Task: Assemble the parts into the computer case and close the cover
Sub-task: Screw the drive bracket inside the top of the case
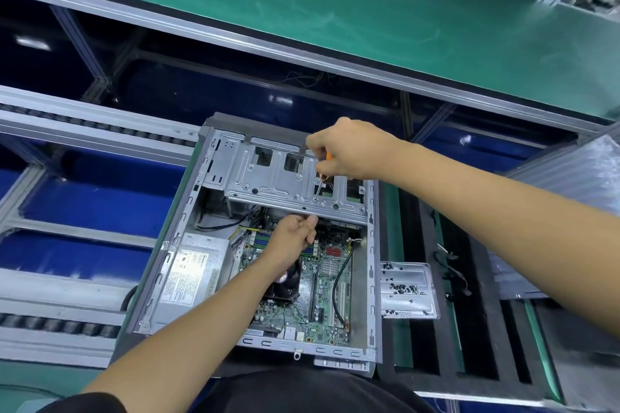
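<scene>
The case (370,245) lies open on its side at the bench edge, cover off, and everything below is placed against it. Beyond its far wall runs a long green shelf (302,10). Just outside its right wall sits a clear tray (429,278) of small dark screws.

Inside the case, the board (322,278) fills the near right part of the floor, and the power supply (191,275) lies against the left wall. Across the far end spans the grey drive cage (278,178), its near edge overhanging the board.

The left hand (293,240) reaches in over the board and grips the cage's near lip, fingers curled under it and thumb up against the edge. The right hand (349,147) hovers over the far right corner of the case, clenched round the orange handle of a screwdriver (320,183), whose thin shaft slants down to a screw hole near the cage's front edge.

The step looks like fixing the cage to the case. To do it well, I would keep the left hand pressing the lip so the holes stay lined up, and bring the shaft closer to upright over the hole before turning, since a slanted tip may slip or cross-thread. Turn lightly at first, then tighten. Whether a screw already sits in the hole is too small to tell
</scene>
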A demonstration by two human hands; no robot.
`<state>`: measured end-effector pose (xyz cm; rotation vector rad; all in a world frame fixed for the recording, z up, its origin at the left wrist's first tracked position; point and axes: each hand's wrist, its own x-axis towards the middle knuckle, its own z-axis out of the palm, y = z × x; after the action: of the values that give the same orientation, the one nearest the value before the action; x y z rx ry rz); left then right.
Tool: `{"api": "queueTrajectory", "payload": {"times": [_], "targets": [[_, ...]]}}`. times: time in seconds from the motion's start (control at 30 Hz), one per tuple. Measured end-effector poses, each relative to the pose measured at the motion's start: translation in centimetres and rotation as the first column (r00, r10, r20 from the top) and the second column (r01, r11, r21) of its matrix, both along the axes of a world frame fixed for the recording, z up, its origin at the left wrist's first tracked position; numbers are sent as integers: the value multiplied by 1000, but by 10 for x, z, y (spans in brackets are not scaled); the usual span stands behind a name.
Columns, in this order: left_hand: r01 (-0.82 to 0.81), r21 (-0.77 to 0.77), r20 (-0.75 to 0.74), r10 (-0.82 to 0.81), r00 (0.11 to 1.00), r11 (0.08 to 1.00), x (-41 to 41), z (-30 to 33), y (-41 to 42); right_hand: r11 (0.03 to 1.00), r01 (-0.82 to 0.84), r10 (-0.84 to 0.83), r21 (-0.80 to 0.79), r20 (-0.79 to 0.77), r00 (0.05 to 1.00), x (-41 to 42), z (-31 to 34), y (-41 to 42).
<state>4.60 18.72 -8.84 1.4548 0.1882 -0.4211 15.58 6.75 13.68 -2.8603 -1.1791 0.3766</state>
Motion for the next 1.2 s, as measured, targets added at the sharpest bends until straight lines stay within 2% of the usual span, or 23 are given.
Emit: {"api": "queueTrajectory", "payload": {"times": [0.27, 0.4, 0.47, 0.57, 0.63, 0.7, 0.87, 1.2], "targets": [[-13, -15, -3, 13, 1000, 1000, 1, -1, 0, 998, -33, 27, -45, -123, 992, 7, 8, -3], [-13, 2, 7, 13, 1000, 1000, 0, -1, 1, 996, -70, 79, 47, -231, 970, 10, 11, -6], [-11, 12, 11, 11, 1000, 1000, 1, -1, 1, 991, -130, 132, 21, -138, 982, 10, 11, -7], [-19, 16, -6, 19, 1000, 1000, 1, -1, 0, 964, -211, 234, -161, 137, 963, 8, 11, -4], [-15, 24, -8, 15, 1000, 1000, 2, -2, 0, 942, -238, 287, -238, 199, 937, 6, 8, -3], [-7, 29, -4, 7, 1000, 1000, 2, -2, 0, 945, -237, 278, -226, 169, 946, 5, 6, -2], [-3, 26, 7, 3, 1000, 1000, 2, -1, 1, 955, -277, 275, -107, -32, 961, 3, 8, -1], [2, 14, 2, -2, 1000, 1000, 1, 0, 1, 965, -255, 248, -61, -103, 963, 7, 6, -6]]}}
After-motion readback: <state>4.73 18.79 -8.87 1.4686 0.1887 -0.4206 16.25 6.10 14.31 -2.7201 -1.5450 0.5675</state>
